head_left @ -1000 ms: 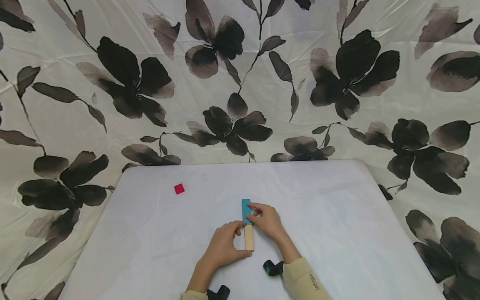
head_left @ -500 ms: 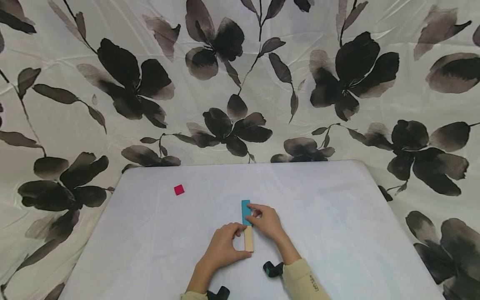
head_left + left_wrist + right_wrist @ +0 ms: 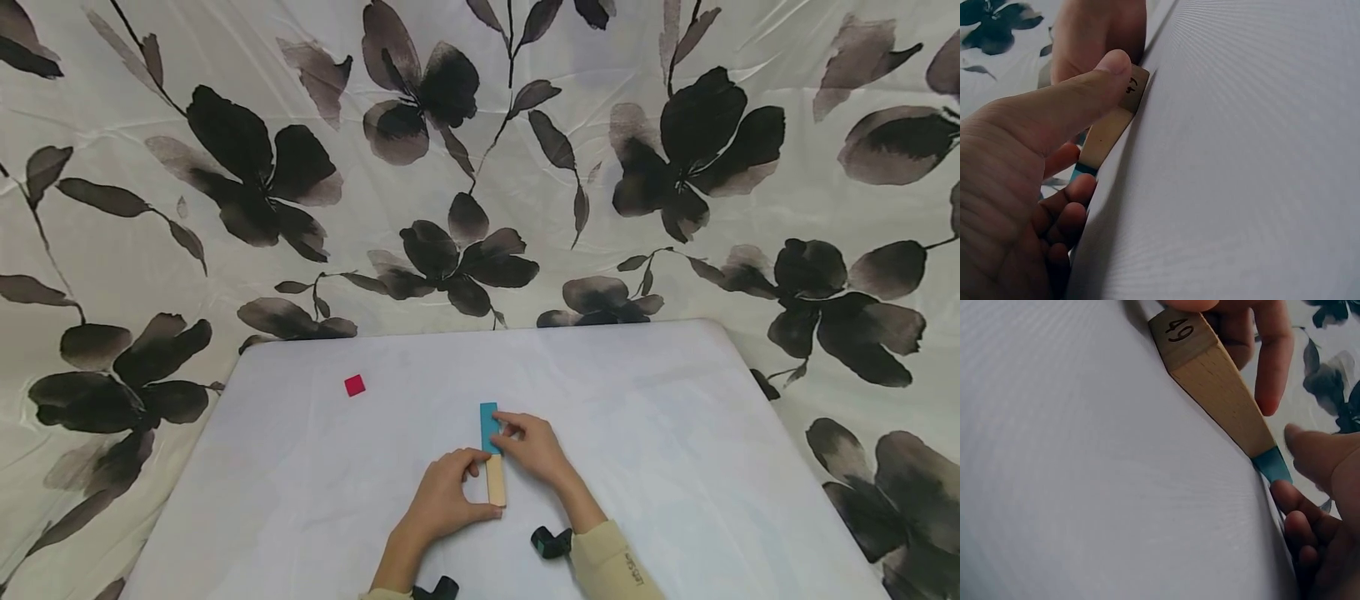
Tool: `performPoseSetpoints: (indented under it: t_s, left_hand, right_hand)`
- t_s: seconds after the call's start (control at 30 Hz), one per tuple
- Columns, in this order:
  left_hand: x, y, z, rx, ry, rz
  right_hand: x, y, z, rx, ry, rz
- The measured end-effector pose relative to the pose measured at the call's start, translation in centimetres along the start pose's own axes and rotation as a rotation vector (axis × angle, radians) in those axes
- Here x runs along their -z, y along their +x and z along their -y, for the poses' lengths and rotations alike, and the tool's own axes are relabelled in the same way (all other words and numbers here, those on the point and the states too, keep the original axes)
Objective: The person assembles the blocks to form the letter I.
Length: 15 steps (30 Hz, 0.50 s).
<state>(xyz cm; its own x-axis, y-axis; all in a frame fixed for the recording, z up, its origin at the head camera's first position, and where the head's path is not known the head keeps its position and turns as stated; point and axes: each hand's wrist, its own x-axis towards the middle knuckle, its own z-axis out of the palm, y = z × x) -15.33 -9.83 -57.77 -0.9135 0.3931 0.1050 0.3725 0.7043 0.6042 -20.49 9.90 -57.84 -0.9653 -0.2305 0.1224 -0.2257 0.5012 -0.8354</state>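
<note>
A plain wooden block [image 3: 496, 481] lies on the white table, the number 49 on its near end facing the right wrist camera. My left hand [image 3: 444, 493] grips it lengthwise, thumb at the near end and index finger by the far end. Lined up end to end beyond it is a blue block [image 3: 488, 427]. My right hand [image 3: 537, 447] holds the blue block from the right with thumb and index finger. In the right wrist view, the wooden block [image 3: 1219, 394] meets the blue block [image 3: 1272, 464], which is partly hidden by fingers.
A small red block [image 3: 355, 385] lies by itself toward the back left of the white table [image 3: 637, 433]. A cloth with dark flowers [image 3: 450, 250] hangs behind the table's far edge. Black wrist devices [image 3: 551, 542] sit at both wrists.
The head view has shifted slightly. Both hands keep their places on the wooden and blue blocks, and the red block has not moved on the table.
</note>
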Motion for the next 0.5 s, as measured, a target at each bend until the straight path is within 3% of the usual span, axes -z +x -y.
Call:
performPoseSetpoints:
  t_s: [0.5]
  left_hand:
    - [-0.17,-0.04,0.12,0.0,0.006,-0.012]
  right_hand:
    - [-0.03,-0.09,-0.31,0.026,-0.01,0.023]
